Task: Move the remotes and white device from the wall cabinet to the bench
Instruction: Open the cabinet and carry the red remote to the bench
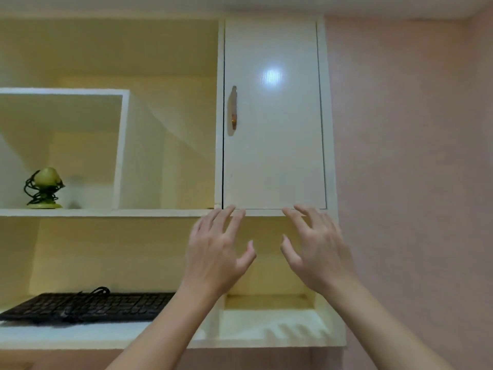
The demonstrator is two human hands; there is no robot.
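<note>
The wall cabinet has a white door (274,116) that is closed, with a vertical metal handle (234,108) near its left edge. No remotes or white device are visible; whatever is behind the door is hidden. My left hand (216,252) and my right hand (317,249) are both raised just below the door's bottom edge, fingers spread and holding nothing. The fingertips of both hands reach up to the door's lower rim.
Left of the door are open yellow-lit shelves with a green ornament wrapped in black cord (44,189). A black keyboard (88,307) lies on the lower shelf. An open niche (269,316) sits under the cabinet door. A pink wall (413,156) fills the right.
</note>
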